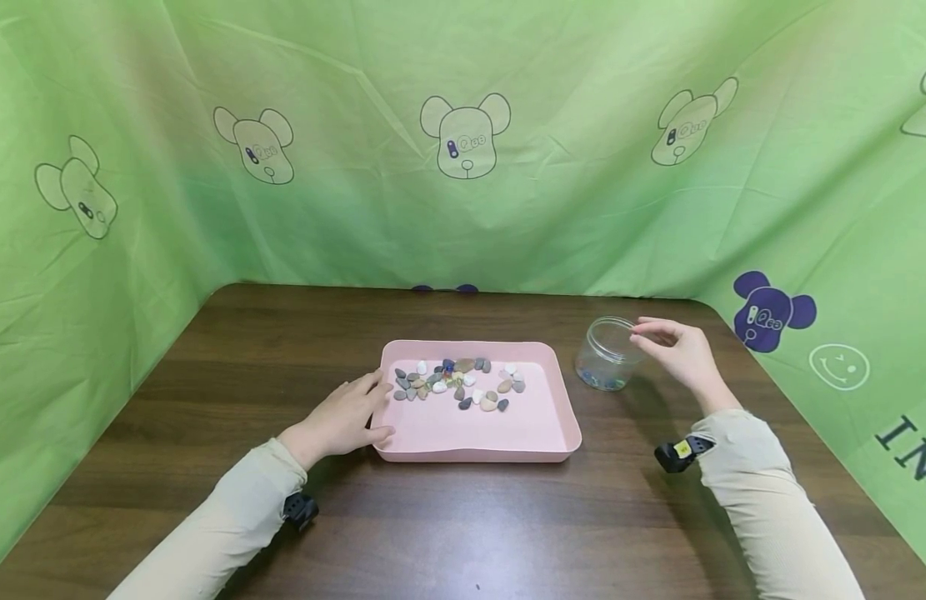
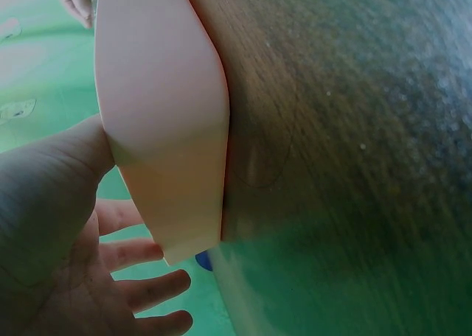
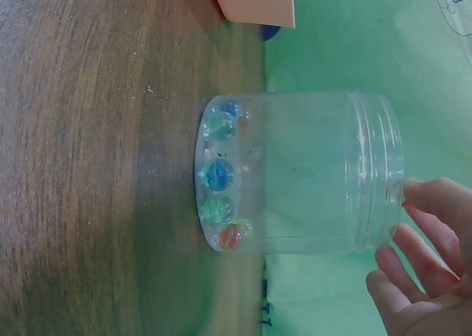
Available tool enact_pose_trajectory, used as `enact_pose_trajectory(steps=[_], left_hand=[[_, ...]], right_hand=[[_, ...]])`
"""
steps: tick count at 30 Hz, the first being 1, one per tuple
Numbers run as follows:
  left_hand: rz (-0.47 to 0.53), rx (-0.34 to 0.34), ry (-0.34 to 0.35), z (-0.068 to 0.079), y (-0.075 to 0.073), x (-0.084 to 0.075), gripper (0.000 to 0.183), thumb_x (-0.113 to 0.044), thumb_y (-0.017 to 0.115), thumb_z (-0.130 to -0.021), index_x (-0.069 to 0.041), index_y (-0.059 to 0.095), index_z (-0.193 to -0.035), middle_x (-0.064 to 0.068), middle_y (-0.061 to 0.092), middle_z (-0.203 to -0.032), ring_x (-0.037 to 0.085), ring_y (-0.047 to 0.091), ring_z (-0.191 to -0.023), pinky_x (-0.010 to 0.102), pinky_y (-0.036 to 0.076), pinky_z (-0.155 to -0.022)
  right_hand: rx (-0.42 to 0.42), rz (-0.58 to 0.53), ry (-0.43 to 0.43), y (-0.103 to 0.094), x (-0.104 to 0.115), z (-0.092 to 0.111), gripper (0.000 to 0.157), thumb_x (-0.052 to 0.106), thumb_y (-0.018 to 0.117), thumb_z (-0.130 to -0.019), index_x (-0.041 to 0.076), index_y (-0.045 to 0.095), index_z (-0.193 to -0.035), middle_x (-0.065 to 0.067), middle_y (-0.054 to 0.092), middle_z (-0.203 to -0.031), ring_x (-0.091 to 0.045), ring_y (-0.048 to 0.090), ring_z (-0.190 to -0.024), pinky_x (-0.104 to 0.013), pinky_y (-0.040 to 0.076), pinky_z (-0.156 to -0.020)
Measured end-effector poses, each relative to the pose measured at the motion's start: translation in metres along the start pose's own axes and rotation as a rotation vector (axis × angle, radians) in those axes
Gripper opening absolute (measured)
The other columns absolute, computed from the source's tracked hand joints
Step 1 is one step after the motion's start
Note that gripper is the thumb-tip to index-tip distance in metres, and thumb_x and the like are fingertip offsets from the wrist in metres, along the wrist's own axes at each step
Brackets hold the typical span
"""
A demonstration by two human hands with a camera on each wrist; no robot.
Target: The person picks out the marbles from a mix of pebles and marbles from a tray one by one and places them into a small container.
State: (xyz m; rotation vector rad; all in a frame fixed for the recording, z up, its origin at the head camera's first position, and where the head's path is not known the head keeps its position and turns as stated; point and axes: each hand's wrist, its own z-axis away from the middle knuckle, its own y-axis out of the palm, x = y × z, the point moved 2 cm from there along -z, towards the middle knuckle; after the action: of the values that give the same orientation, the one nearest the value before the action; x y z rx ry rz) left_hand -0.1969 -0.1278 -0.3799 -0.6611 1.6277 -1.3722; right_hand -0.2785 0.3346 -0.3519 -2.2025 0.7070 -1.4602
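A pink rectangular tray lies on the table, with several grey, white, tan and dark pebbles spread inside. My left hand rests at the tray's left side, fingers spread at its rim and thumb by the near corner. To the right of the tray stands an upright clear jar. Several glass marbles, blue, green and red, lie at its bottom. My right hand is at the jar's mouth, its thumb and fingertips beside the rim and slightly apart. No item shows between them.
The dark wooden table has a green printed cloth behind it and along both sides. Among the pebbles are a few blue, red and yellowish pieces too small to identify. A black wrist device is on each sleeve.
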Motion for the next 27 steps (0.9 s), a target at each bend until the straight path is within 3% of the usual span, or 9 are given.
enact_pose_trajectory(steps=[16,27], left_hand=[[0.004,0.004,-0.003,-0.0003,0.0000,0.0002,0.062,-0.030,0.065,-0.085,0.005,0.047,-0.132,0.029,0.036,-0.144,0.040,0.040,-0.131,0.059,0.033,-0.105],[0.004,0.011,-0.007,-0.0010,0.0008,0.0011,0.063,-0.031,0.065,-0.084,0.004,0.045,-0.133,0.028,0.035,-0.144,0.040,0.040,-0.132,0.059,0.033,-0.105]], right_hand=[[-0.048,0.019,0.078,0.0013,-0.0034,0.0014,0.035,0.014,0.067,-0.084,-0.015,0.062,-0.103,0.046,0.048,-0.083,0.027,0.049,-0.078,0.003,0.040,-0.071],[-0.104,0.141,0.132,0.0011,-0.0005,0.0025,0.029,0.015,0.064,-0.084,-0.007,0.066,-0.103,0.043,0.047,-0.073,0.026,0.043,-0.069,-0.002,0.036,-0.065]])
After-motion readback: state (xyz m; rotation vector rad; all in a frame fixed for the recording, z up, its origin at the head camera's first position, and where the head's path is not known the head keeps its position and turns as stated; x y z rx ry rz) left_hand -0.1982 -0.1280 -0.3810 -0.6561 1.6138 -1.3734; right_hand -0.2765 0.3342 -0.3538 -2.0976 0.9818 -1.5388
